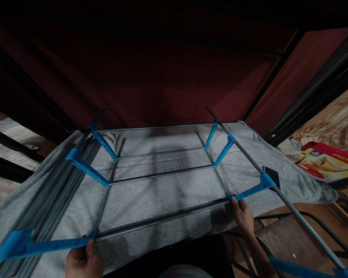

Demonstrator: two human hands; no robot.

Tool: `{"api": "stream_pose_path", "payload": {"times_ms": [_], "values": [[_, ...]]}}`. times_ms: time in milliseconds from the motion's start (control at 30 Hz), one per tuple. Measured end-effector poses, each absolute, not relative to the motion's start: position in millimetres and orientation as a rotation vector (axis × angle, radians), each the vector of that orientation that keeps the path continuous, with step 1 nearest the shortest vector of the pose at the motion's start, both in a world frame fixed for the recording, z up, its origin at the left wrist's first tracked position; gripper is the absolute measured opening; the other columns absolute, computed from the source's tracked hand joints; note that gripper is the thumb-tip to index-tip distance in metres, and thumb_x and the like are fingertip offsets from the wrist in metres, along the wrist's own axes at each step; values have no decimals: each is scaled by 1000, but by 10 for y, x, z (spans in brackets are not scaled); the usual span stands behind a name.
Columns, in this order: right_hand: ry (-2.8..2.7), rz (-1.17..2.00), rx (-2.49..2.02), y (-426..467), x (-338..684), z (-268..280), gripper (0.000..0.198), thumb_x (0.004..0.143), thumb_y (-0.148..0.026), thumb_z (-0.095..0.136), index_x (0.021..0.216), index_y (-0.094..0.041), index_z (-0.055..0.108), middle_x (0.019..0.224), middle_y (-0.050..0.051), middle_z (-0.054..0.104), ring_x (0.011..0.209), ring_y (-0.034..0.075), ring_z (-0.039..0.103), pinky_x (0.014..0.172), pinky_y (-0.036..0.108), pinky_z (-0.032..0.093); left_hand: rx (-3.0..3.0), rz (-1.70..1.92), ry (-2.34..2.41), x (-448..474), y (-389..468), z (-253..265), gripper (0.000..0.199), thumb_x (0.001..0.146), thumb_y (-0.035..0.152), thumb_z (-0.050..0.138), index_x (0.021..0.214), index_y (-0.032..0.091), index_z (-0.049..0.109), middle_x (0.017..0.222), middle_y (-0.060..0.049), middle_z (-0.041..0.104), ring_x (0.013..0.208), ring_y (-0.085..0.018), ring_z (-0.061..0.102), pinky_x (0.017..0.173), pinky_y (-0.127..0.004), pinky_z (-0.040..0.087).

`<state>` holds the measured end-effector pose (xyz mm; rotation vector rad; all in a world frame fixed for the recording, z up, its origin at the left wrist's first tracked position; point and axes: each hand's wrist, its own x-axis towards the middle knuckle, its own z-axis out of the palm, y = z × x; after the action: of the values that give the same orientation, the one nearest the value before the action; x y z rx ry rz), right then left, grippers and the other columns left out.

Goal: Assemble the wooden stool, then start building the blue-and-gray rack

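Note:
A rack frame of grey metal tubes joined by blue plastic brackets lies across a grey cloth. My left hand [84,260] is closed at the inner end of the near left blue bracket [53,246], where it meets the near cross tube [162,219]. At that tube's other end, my right hand [243,214] pinches the joint of the right blue bracket [253,190]. More blue brackets, including one at the middle left [89,172], link the inner tubes to the long outer tubes, such as the right outer tube [249,157]. My fingers partly hide both near joints.
Several loose grey tubes [50,193] lie side by side on the left of the grey cloth [168,189]. A phone-like dark object [272,177] rests under the right outer tube. Beyond stand a red panel [162,88], a red and yellow box [327,162] and a metal-framed chair [313,222].

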<state>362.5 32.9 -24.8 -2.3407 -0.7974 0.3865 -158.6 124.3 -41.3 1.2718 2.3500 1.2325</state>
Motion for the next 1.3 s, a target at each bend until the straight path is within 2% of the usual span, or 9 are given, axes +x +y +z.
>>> {"api": "stream_pose_path", "payload": {"times_ms": [333,467,700,1000,1167,1300], "values": [[-783,435,-2376,224,3766,-428,73,84,-74,36,115,-16,67,105,20,73,107,40,64,81,43,48,1301,1252,2344,-1529,1250,-352,33,78,53,52,80,21,57,75,-6,62,76,-27,60,69,-39,49],[-755,457,-2376,214,3788,-481,73,83,-74,37,116,-16,67,108,20,72,106,41,64,83,45,48,1291,1270,2322,-1569,1249,-440,35,80,56,51,79,21,56,74,-5,62,75,-25,60,70,-38,50],[-766,436,-2378,201,3791,-462,70,84,-71,38,121,-18,65,117,19,70,112,42,61,87,46,47,1353,1380,2243,-1594,1276,-408,45,82,62,52,89,19,63,85,-8,64,86,-27,62,82,-41,49],[-720,420,-2396,301,3880,-396,67,85,-66,41,125,-17,63,121,20,68,112,41,60,89,46,45,1313,1440,2219,-1476,1420,-428,46,84,60,54,92,17,67,85,-7,64,87,-26,62,83,-39,48],[-750,390,-2402,299,3873,-433,67,85,-67,40,121,-16,65,117,21,69,110,42,60,85,46,46,1297,1462,2191,-1502,1442,-534,51,83,62,54,100,16,68,90,-9,66,90,-27,62,86,-41,48],[-767,383,-2382,293,3868,-470,67,85,-67,41,120,-16,66,109,19,71,105,42,62,82,45,46,1267,1484,2179,-1535,1405,-570,54,82,64,55,99,16,68,88,-8,65,89,-27,61,86,-43,48]]}}
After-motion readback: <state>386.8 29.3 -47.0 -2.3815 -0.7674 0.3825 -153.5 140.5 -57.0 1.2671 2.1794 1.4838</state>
